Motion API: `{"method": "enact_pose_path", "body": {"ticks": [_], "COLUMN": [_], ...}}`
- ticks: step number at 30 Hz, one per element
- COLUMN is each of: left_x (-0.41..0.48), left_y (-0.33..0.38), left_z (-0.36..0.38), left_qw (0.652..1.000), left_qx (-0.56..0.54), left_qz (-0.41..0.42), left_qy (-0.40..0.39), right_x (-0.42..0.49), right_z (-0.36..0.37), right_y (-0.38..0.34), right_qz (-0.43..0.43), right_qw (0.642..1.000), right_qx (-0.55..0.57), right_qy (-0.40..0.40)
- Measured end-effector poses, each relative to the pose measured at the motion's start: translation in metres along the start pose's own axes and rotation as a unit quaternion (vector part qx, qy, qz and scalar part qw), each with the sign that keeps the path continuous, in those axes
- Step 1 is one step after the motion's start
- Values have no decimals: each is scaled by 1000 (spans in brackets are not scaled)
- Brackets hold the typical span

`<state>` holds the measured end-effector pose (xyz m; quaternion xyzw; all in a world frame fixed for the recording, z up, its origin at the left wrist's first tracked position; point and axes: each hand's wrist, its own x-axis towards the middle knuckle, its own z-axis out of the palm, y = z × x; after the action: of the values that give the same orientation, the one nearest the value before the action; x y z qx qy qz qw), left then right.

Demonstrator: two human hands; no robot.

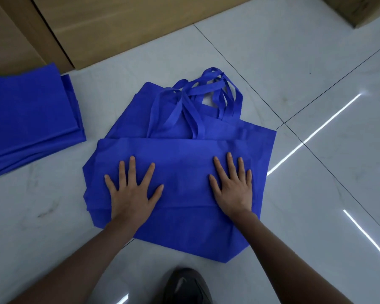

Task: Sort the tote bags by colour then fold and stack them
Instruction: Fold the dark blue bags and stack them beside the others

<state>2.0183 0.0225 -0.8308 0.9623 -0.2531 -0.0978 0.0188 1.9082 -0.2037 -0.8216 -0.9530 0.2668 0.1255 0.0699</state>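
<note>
We work on the glossy white tiled floor (294, 84), which gives a broad, flat bed for folding. At its centre lies the loose pile of royal-blue non-woven fabric tote bags (184, 227), spread flat with several layers fanned at the edges. All are one colour, so sorting appears done here. The folded stack of the same blue bags (31, 119) sits well apart at the left, away from the folding area. We lay the left hand (133, 191) and the right hand (233, 189) palm-down on the uppermost bag, fingers (132, 167) straight and spread, gripping nothing. The wide spacing likely flattens the panel and sets a crease. The blue strap handles (206, 91) bunch at the far end, away from our palms. A dark shoe (184, 286) rests just below the pile.
</note>
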Motion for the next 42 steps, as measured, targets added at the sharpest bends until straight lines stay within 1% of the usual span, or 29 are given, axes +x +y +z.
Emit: {"method": "enact_pose_path", "body": {"ticks": [1,2,4,5,6,8,9,11,13,15,16,19,21,24,26,28,29,30,32,34,35,36,37,39,40,42], "left_x": [4,10,30,41,50,61,61,67,65,62,59,45,38,36,37,37,36,37,37,37,37,37,37,37,37,37], "left_y": [1,1,7,12,18,25,25,14,0,-15,-23,-44,-47,-45,-45,-45,-45,-45,-45,-46,-46,-46,-46,-45,-45,-45], "left_z": [-5,-10,-20,-24,-26,-21,-18,-4,-3,-5,-6,-5,-3,-3,-5,-5,-5,-5,-6,-5,-5,-5,-4,-4,-4,-4], "left_qw": [1000,997,986,982,980,984,985,983,980,984,987,996,997,998,998,998,998,998,998,998,998,998,998,998,997,997], "left_qx": [11,27,43,40,36,24,19,4,-2,11,17,0,-6,3,9,11,10,11,12,11,11,12,13,12,11,10], "left_qz": [25,67,154,178,186,174,172,181,198,178,156,89,73,61,61,58,58,59,61,61,61,62,62,64,65,67], "left_qy": [9,25,53,57,54,27,16,1,8,13,17,31,33,26,20,16,16,15,16,17,17,19,20,24,25,28], "right_x": [1,4,17,25,31,41,40,49,47,49,48,41,32,31,40,58,71,85,117,142,151,159,165,172,173,167], "right_z": [-2,-7,-18,-22,-23,-18,-13,1,5,4,4,6,8,6,-4,-23,-33,-43,-61,-72,-75,-78,-81,-96,-108,-136], "right_y": [1,2,-2,-8,-18,-43,-50,-57,-52,-50,-47,-21,-4,-7,-18,-33,-43,-54,-79,-100,-109,-115,-120,-125,-127,-126], "right_qz": [-10,-20,-34,-46,-70,-142,-163,-165,-160,-168,-162,-85,-60,-58,-46,-25,-8,10,34,37,36,35,31,10,1,-13], "right_qw": [1000,999,994,990,989,984,983,985,986,985,985,994,995,996,993,981,969,956,932,902,888,879,876,870,857,818], "right_qx": [-8,-23,-50,-47,-41,-26,-20,-8,-7,-14,-19,-9,-10,2,45,135,201,267,358,428,452,468,475,493,516,572], "right_qy": [10,28,91,121,125,104,86,40,41,41,48,71,74,69,100,140,141,122,51,-39,-72,-89,-85,-34,-1,53]}}
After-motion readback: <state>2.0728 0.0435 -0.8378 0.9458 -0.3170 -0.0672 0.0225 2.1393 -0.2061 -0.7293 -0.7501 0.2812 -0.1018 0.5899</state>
